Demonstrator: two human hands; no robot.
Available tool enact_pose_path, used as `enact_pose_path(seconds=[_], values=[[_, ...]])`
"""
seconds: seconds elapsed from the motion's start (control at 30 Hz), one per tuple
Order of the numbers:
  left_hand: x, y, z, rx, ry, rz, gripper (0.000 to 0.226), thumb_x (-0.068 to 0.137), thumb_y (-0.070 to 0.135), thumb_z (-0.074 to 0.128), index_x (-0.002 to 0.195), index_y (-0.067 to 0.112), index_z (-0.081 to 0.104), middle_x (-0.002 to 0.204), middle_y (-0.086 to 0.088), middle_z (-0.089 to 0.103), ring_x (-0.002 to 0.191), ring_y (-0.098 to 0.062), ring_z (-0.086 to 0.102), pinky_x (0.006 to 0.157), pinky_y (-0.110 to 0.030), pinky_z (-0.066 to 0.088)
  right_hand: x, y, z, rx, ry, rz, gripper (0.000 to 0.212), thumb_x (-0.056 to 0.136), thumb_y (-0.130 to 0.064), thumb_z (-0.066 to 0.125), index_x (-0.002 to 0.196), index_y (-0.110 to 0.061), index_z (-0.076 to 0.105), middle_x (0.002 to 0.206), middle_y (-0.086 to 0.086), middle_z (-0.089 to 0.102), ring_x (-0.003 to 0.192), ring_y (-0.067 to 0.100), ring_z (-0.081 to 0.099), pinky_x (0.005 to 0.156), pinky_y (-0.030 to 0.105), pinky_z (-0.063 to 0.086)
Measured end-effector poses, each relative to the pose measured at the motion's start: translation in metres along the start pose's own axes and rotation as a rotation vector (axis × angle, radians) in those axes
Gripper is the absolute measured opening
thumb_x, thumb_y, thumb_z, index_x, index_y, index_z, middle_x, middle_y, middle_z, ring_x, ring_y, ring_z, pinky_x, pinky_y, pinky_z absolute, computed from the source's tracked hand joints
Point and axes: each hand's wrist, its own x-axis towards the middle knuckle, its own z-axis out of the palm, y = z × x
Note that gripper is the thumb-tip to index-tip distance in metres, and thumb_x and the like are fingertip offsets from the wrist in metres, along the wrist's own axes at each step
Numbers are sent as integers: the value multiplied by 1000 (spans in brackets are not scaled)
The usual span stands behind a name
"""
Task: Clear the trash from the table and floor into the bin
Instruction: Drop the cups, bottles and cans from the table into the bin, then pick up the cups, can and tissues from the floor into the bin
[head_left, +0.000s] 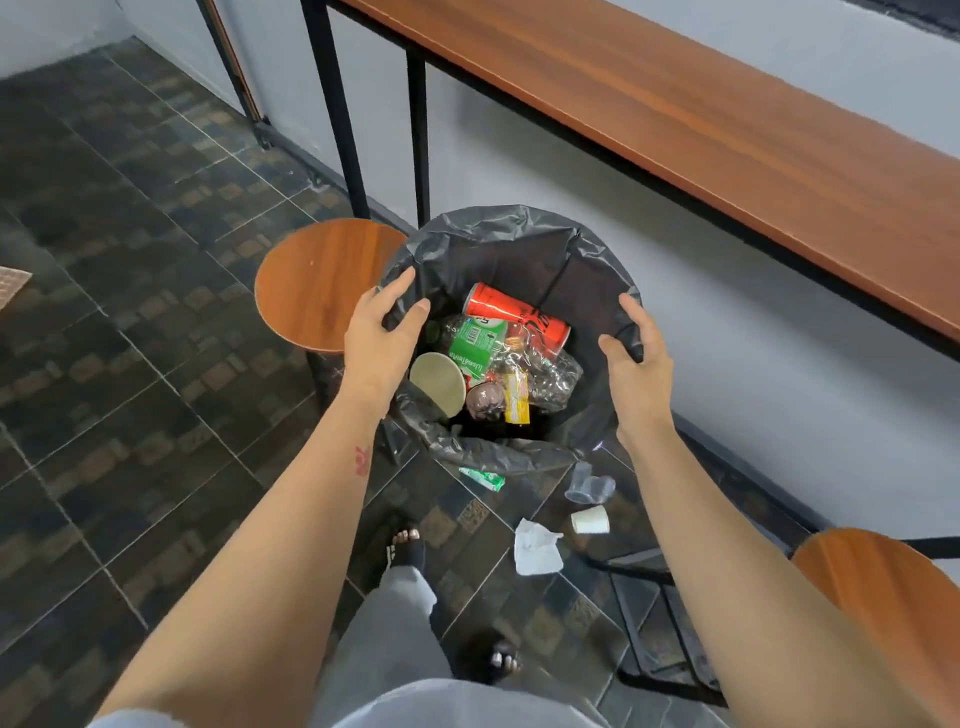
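A bin lined with a black bag (498, 234) stands on the tiled floor below the table. Inside it lie a red can (514, 317), a green-labelled bottle (475, 348), a beige paper cup (439, 382), a yellow wrapper (516, 397) and crushed clear plastic (553, 374). My left hand (382, 338) grips the bin's left rim, thumb inside. On the right rim, my right hand (636, 369) holds the liner edge between thumb and fingers. A green wrapper (483, 478), a clear plastic cup (589, 486), a white paper cup (591, 519) and a crumpled tissue (535, 548) lie on the floor in front of the bin.
A long wooden table (727, 135) on black legs runs along the grey wall. One round wooden stool (322, 280) stands just left of the bin, another (883, 582) at the right with its black frame (649, 597) beside the tissue. My feet are just behind the trash.
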Motion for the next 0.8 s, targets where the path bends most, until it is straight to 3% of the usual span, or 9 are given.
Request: enact_pose_path(seconds=[0.1, 0.23, 0.5, 0.57, 0.63, 0.8], values=[[-47, -19, 13, 1, 28, -34, 42, 94, 29, 62, 136, 34, 58, 147, -1, 45, 140, -12, 34, 117, -36, 27, -21, 20, -30, -42, -59, -22, 48, 95, -12, 57, 135, -39, 53, 134, -26, 44, 130, -3, 36, 104, 19, 30], [-99, -48, 17, -40, 59, -129, 40, 93, 30, 63, 133, 35, 60, 134, 12, 49, 128, -5, 43, 115, -35, 34, -50, 45, -54, -91, -117, -1, 47, 95, -14, 58, 134, -39, 54, 142, -20, 45, 136, 2, 35, 104, 20, 29], [-160, -129, 0, -34, 98, -271, 38, 94, 29, 63, 132, 35, 61, 136, 8, 50, 129, -7, 44, 114, -38, 35, -99, 112, -46, -205, -211, 77, 47, 93, -18, 58, 130, -47, 54, 142, -27, 45, 131, -4, 36, 107, 24, 29], [-169, -158, -4, -34, 124, -314, 38, 94, 28, 63, 132, 36, 61, 133, 9, 49, 125, -5, 45, 114, -36, 35, -106, 140, -34, -222, -233, 106, 46, 93, -18, 59, 129, -47, 55, 140, -28, 46, 130, -5, 37, 104, 22, 29], [-176, -190, -8, -14, 154, -346, 37, 94, 31, 63, 130, 40, 60, 141, 5, 47, 133, -8, 41, 116, -35, 32, -114, 172, -19, -231, -252, 131, 42, 93, -18, 59, 126, -45, 57, 134, -28, 48, 127, -4, 39, 101, 20, 29], [-177, -280, -10, 9, 202, -417, 38, 92, 38, 65, 129, 43, 60, 149, 3, 41, 137, -4, 34, 115, -30, 29, -117, 264, 26, -241, -260, 200, 36, 91, -20, 62, 117, -45, 59, 126, -25, 55, 122, 5, 49, 107, 28, 37]])
